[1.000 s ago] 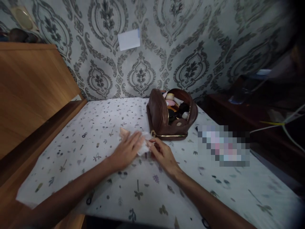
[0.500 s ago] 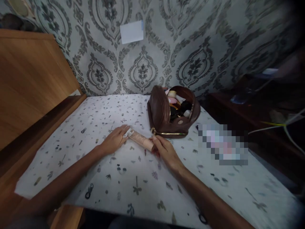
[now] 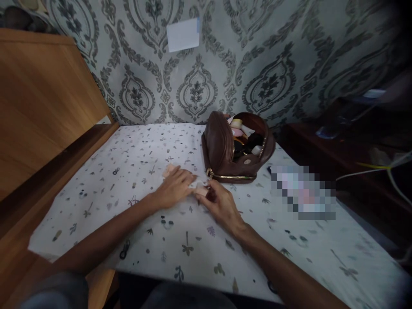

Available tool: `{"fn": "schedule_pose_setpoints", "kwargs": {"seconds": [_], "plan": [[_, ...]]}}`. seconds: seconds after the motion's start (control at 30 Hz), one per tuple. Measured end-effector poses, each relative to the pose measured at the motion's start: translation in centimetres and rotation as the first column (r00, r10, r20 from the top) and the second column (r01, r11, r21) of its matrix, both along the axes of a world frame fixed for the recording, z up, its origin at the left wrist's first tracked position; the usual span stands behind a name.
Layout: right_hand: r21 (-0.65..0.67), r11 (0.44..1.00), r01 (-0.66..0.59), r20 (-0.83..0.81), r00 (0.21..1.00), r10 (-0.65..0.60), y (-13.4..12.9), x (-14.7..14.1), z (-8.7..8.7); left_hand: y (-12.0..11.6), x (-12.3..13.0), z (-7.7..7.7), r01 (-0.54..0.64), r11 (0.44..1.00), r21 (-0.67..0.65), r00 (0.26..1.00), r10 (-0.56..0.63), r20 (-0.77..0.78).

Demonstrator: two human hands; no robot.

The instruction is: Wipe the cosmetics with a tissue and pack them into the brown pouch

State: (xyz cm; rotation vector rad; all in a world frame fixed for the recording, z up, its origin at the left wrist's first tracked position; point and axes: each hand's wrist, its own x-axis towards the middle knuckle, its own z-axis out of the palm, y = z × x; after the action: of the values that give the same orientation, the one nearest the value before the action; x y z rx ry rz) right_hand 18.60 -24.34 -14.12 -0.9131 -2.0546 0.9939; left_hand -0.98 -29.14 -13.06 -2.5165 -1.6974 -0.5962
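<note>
A peach-coloured tube [image 3: 168,170] lies under my left hand [image 3: 175,187], its far end showing past the knuckles. The fingers of that hand are bent over it, and its middle is hidden. Between the thumb and fingers of my right hand [image 3: 222,207] is a small pale peach piece [image 3: 201,191]. Something whitish shows in the narrow space between the hands. Whether the piece and the tube are joined I cannot tell. Just behind my right hand stands a brown cosmetic bag [image 3: 216,143], unzipped, with several small items inside.
A white patterned cloth [image 3: 154,146] covers the table. To the right of the bag lies a blurred-out flat object [image 3: 302,191]. Wooden furniture [image 3: 45,103] borders the left side. At the far right are a dark surface and a pale cable [image 3: 357,172]. Patterned wallpaper rises behind.
My left hand has shifted right and now covers most of the tube, which lay visible between both hands before. The tube's visible end sticks out further left. My right hand stays near its place.
</note>
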Motion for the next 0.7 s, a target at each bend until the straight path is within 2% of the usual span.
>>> {"fn": "schedule_pose_setpoints", "kwargs": {"seconds": [0.13, 0.2, 0.27, 0.33, 0.4, 0.47, 0.53, 0.63, 0.7], "plan": [[-0.063, 0.998, -0.019, -0.005, 1.0, 0.019, 0.1, 0.4, 0.5, 0.6, -4.4, -0.4, -0.195, 0.98, -0.044, 0.98, 0.196, 0.027], [-0.094, 0.995, -0.03, -0.025, 0.999, 0.028, 0.2, 0.5, 0.7, 0.3, -5.6, -0.5, -0.248, 0.968, -0.048, 0.967, 0.25, 0.049], [-0.144, 0.989, -0.034, -0.056, 0.998, 0.026, 0.3, 0.5, 0.7, -0.5, -5.2, -0.6, -0.26, 0.966, -0.008, 0.964, 0.26, 0.052], [-0.251, 0.967, -0.05, -0.099, 0.995, 0.026, 0.2, 0.3, 0.7, -1.4, -3.5, -0.7, -0.207, 0.975, 0.076, 0.978, 0.207, 0.011], [-0.415, 0.906, -0.079, -0.164, 0.986, 0.012, 0.1, 0.1, 0.7, -2.3, -0.9, -0.8, -0.08, 0.983, 0.163, 0.991, 0.096, -0.09], [-0.577, 0.811, -0.096, -0.222, 0.974, -0.043, -0.2, -0.2, 0.7, -2.9, 1.5, -0.9, 0.049, 0.976, 0.213, 0.976, -0.001, -0.216], [-0.689, 0.717, -0.108, -0.267, 0.957, -0.113, -0.3, -0.4, 0.8, -3.1, 2.6, -1.1, 0.102, 0.964, 0.245, 0.953, -0.024, -0.303], [-0.763, 0.616, -0.196, -0.337, 0.934, -0.121, -0.3, -0.5, 1.0, -2.7, 0.9, -1.1, 0.084, 0.957, 0.279, 0.949, 0.008, -0.314], [-0.779, 0.574, -0.252, -0.378, 0.919, -0.109, -0.2, -0.5, 1.2, -2.2, -1.6, -0.9, -0.011, 0.965, 0.262, 0.969, 0.075, -0.235]]}}
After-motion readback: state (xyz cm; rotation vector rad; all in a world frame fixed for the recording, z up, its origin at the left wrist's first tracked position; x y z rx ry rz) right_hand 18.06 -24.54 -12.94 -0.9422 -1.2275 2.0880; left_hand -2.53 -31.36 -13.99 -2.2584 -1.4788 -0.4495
